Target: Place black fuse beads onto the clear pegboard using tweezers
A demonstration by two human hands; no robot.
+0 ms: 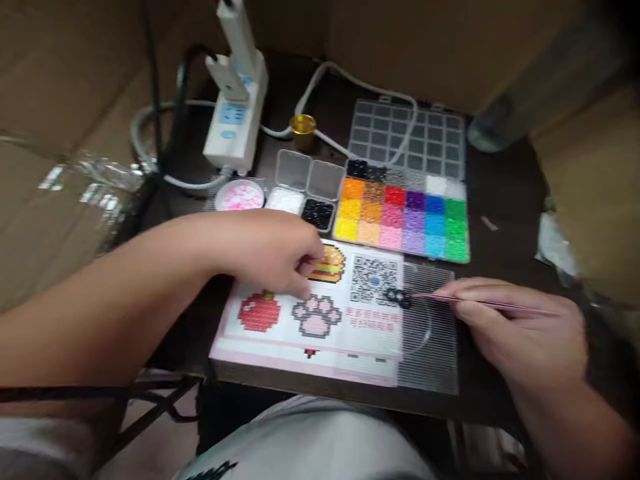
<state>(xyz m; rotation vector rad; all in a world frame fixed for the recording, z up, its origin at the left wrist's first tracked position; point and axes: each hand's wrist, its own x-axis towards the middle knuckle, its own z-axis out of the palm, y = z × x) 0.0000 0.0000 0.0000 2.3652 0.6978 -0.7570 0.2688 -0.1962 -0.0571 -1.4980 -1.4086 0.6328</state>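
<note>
My left hand rests over the pattern sheet, beside the hamburger picture. Its fingers are curled, with a gap between thumb and forefinger and nothing seen in them. Held in my right hand is a pair of pink tweezers, pointing left. Their tips touch a small cluster of black beads next to the QR code. A clear ridged pegboard lies over the sheet and sticks out on its right. An apple picture and a paw print picture show on the sheet.
Behind the sheet stands a bead box with many colours, its clear lid folded back. Left of it are a small box of white and black beads, a dish of pink beads, a gold cup and a white power strip.
</note>
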